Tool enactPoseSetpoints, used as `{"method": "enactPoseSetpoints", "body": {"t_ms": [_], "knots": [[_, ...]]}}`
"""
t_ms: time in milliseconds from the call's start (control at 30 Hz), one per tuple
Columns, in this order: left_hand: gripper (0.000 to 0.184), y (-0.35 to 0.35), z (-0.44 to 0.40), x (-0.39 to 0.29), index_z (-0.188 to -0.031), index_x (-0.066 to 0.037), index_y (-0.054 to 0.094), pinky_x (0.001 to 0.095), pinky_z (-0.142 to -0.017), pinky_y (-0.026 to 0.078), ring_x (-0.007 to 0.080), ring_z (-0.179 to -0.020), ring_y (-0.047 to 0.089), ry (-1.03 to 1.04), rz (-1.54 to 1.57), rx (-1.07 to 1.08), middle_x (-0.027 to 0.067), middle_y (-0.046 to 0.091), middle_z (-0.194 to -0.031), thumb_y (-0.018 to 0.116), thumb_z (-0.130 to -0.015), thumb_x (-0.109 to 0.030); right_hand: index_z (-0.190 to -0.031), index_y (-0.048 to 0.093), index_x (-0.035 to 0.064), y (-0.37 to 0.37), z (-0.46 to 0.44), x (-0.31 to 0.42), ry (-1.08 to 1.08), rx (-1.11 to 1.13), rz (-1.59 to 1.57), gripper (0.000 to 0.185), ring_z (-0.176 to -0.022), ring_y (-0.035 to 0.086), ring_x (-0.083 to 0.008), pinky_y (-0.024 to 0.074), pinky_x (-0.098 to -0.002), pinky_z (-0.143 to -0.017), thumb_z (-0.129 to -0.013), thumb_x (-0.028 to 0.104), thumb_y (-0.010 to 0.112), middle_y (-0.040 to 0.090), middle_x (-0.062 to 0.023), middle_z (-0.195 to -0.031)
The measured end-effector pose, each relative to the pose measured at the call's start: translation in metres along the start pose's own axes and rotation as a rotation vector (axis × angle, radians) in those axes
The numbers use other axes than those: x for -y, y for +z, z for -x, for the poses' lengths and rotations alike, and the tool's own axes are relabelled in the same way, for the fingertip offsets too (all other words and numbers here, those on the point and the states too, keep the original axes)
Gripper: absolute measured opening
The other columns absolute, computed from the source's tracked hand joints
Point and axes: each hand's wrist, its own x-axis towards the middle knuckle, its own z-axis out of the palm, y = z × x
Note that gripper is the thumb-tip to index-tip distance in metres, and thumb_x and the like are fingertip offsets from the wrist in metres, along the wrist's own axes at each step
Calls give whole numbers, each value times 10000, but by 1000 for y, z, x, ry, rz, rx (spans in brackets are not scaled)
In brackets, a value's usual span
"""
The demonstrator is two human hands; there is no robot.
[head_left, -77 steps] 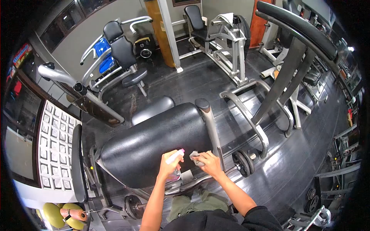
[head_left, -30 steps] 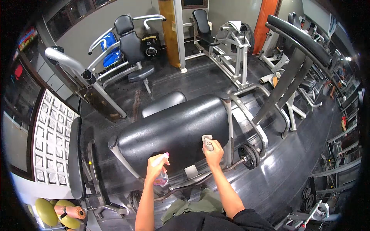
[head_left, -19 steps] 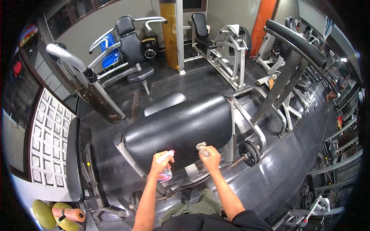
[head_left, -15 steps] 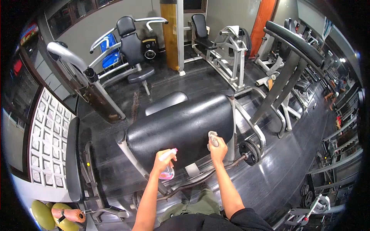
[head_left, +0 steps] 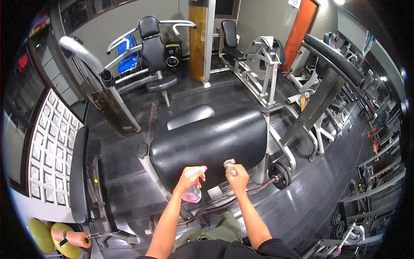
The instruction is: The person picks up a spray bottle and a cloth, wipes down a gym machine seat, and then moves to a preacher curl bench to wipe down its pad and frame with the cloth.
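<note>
A wide black padded cushion of a gym bench lies in front of me. My left hand is closed around the neck of a spray bottle, clear with a pink label and a pink nozzle, at the cushion's near edge. My right hand grips a crumpled light-coloured cloth over the near right part of the cushion. Whether the cloth touches the surface I cannot tell. Below the cushion runs a curved barbell, with dark weight plates on its right end.
A smaller black seat sits behind the cushion. Beyond it stands a machine with a black backrest. A tilted padded frame rises at right. A long black pad stands left, near olive balls.
My right hand and the cloth have moved left and nearer to me along the cushion. My left hand with the bottle appears slightly further right, and the whole view has shifted a little.
</note>
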Motion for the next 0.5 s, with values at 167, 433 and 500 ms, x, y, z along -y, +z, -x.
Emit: {"method": "enactPoseSetpoints", "body": {"t_ms": [167,433,500], "knots": [[297,2,0,-4,-864,11,688,286,-436,502,159,-431,588,13,16,3,94,662,-705,635,-927,-275,-910,695,50,4,-25,9,40,-125,29,189,-841,668,-289,506,-359,-751,-729,60,750,679,-107,-895],[304,-1,-3,3,-839,5,687,296,-446,518,155,-425,580,0,26,30,94,657,-693,634,-928,-280,-908,732,165,3,20,25,-208,295,61,274,-817,645,-249,522,-362,-730,-652,70,748,675,-47,-881],[303,-2,-2,2,-838,1,688,297,-447,519,152,-426,579,7,30,33,91,658,-693,635,-927,-284,-891,727,146,-1,5,25,-184,202,40,249,-816,651,-250,521,-351,-720,-656,67,749,679,-47,-874]]}}
